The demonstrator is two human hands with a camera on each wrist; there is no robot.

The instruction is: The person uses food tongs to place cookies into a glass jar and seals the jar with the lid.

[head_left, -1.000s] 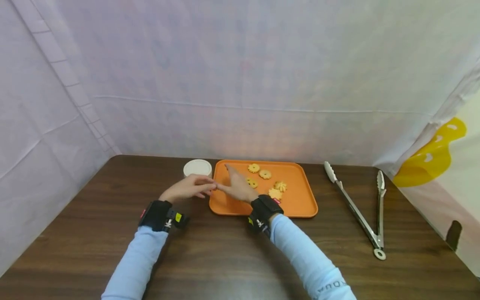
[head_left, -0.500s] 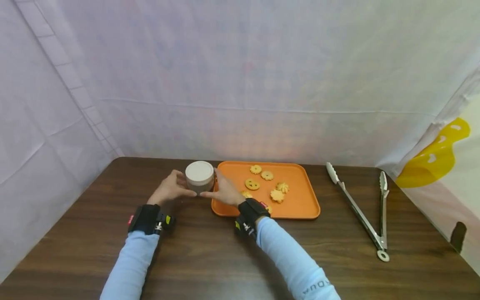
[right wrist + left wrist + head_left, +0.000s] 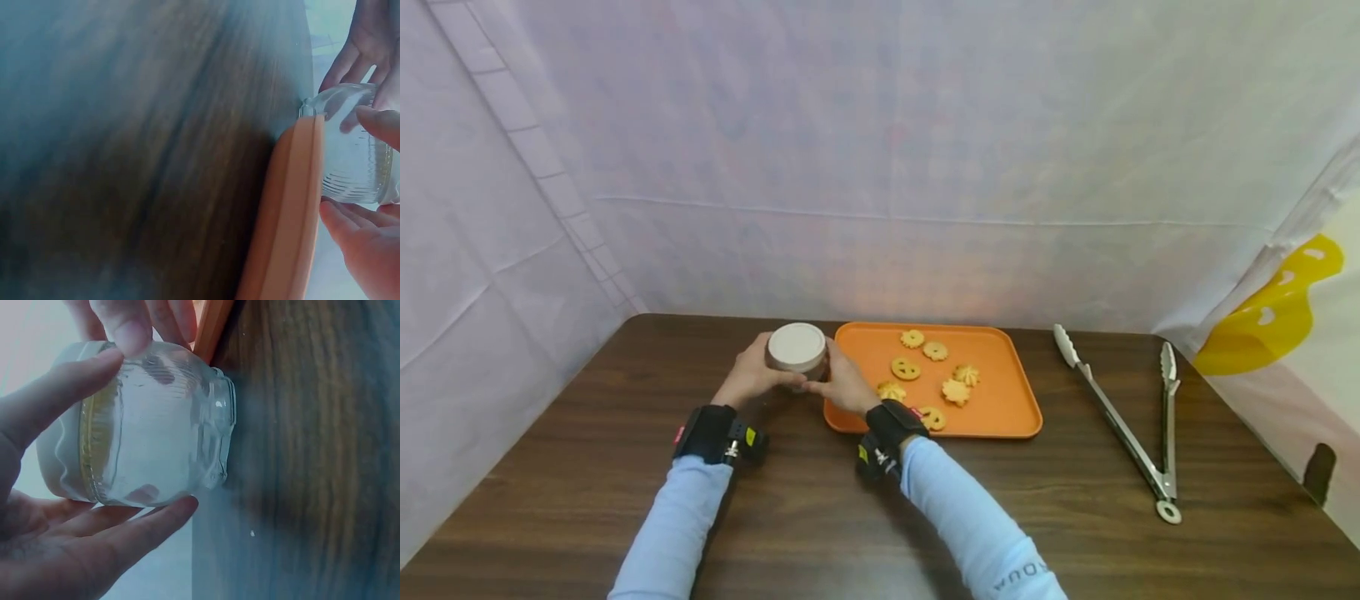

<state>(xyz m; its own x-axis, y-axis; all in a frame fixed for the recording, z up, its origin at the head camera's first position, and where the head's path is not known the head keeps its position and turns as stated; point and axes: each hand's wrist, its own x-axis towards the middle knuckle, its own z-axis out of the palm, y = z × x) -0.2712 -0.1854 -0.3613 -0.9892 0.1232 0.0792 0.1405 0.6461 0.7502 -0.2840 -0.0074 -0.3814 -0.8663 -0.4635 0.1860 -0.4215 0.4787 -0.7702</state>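
A clear glass jar (image 3: pixel 159 431) with a white lid (image 3: pixel 797 344) stands upright at the back of the table, beside the tray's left edge. My left hand (image 3: pixel 750 375) grips its left side, thumb across the front near the lid and fingers round the far side. From the right, my right hand (image 3: pixel 847 383) holds the same jar, its thumb close to the left thumb. The wrist views show the glass body see-through, with no contents visible. Whether the jar's base touches the table, I cannot tell.
An orange tray (image 3: pixel 1000 408) with several cookies (image 3: pixel 906 368) lies right of the jar; my right wrist reaches over its near left corner. Metal tongs (image 3: pixel 1123 429) lie spread on the right of the brown table (image 3: pixel 820 525). A white cloth wall (image 3: pixel 880 167) rises behind.
My hands were in front of the jar with fingertips together. They parted, moved to either side of the jar and closed round it. The tray and tongs stayed put.
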